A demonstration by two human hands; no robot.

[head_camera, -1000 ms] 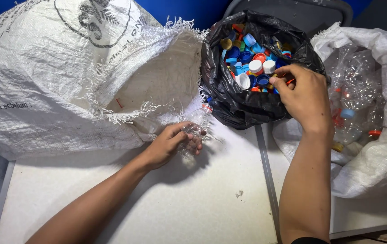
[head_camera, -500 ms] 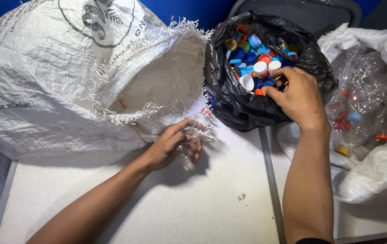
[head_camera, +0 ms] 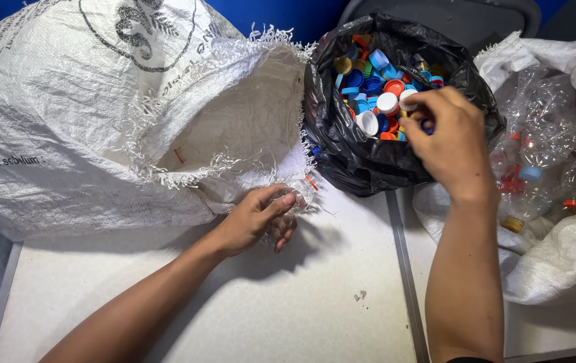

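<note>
**Two hands, one bottle, one bag of caps**

While we are looking down from the head camera, our left hand [head_camera: 256,218] is closing around a crushed clear plastic bottle [head_camera: 295,202] on the white table [head_camera: 288,302], just at the frayed mouth of the big white woven sack [head_camera: 100,114] that is lying at ten o'clock. Its fingers are curling over the bottle, so we are counting the hand as clamped on it. At one o'clock our right hand [head_camera: 446,138] is hovering over the black bag [head_camera: 362,158], which is holding a heap of bottle caps [head_camera: 375,91] in blue, red, white and yellow. The fingertips are pinching together just above the caps; whether a cap is sitting between them we cannot tell. At three o'clock a second white sack [head_camera: 563,262] is lying open, showing clear plastic bottles [head_camera: 537,161] with coloured caps. A dark seam [head_camera: 405,269] is running down the table between our two forearms.
</note>
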